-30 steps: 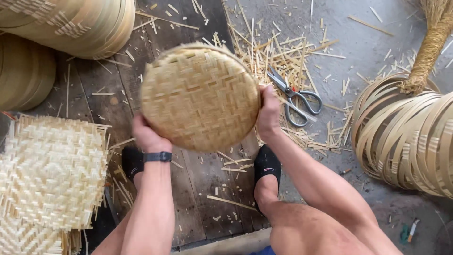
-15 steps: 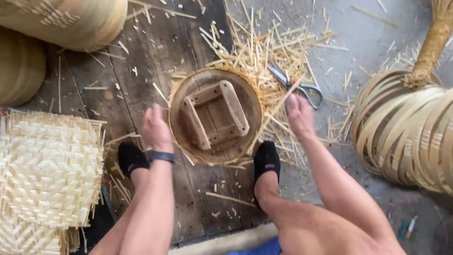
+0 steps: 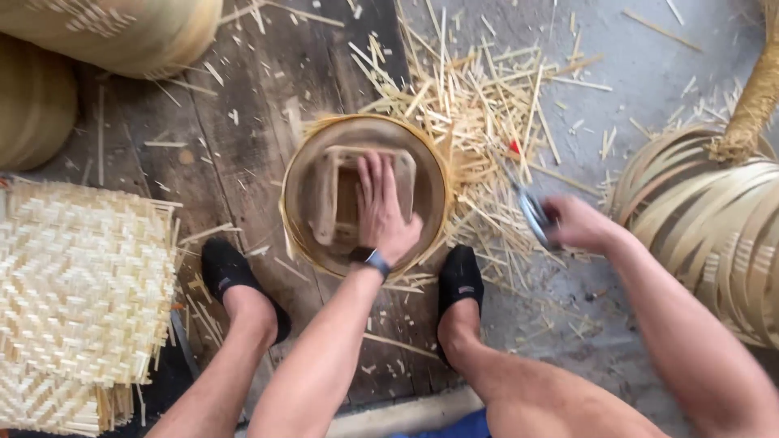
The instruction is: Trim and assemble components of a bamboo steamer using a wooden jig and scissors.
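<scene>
A round woven bamboo basket (image 3: 308, 178) lies on the wooden floor between my feet, its inside facing up, with a square wooden frame (image 3: 333, 199) set in it. My left hand (image 3: 383, 207) presses flat on that frame, fingers together and pointing away from me; a dark watch sits on the wrist. My right hand (image 3: 578, 223) is off to the right above the straw litter, closed around the handles of the scissors (image 3: 531, 212), which are blurred.
Woven bamboo mats (image 3: 77, 300) are stacked at the left. Finished baskets (image 3: 105, 32) stand at the top left. Coils of bamboo strips (image 3: 714, 219) fill the right side. Cut bamboo slivers (image 3: 479, 105) litter the floor beyond the basket. My feet in black socks (image 3: 235, 280) flank it.
A second ago both hands held the basket up, bottom toward me. It now lies on the floor, my left hand has gone onto the frame, and my right hand has taken the scissors.
</scene>
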